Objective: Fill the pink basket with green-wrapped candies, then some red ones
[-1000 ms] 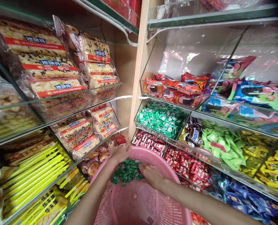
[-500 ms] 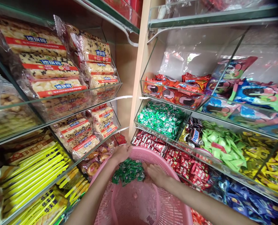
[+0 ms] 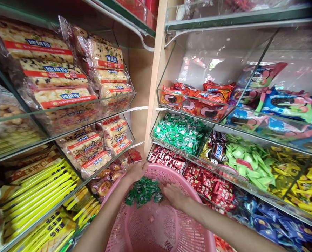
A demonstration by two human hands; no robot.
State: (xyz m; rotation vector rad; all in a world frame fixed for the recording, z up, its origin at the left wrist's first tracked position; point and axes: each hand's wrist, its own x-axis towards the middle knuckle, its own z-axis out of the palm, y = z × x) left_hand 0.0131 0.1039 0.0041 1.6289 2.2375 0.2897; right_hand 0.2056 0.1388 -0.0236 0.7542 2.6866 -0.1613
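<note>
You see dark-flecked bars [image 3: 54, 71] behind the front edge of the left shelf [image 3: 48, 140]; orange-red packets [image 3: 195, 99] fill the left corner of the right shelf [image 3: 220, 123], blue packets [image 3: 290, 103] nearer its right edge.

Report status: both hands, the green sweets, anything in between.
Left hand at far rim of pink basket, grip unclear. Right hand inside basket, beside green sweets. Sweets heaped toward far side. Nothing seen between right hand and heap.

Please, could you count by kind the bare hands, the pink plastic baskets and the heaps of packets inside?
Bare left hand and bare right hand: 2
Pink perforated plastic basket: 1
Heap of small green shiny packets inside: 1
Total: 4
</note>
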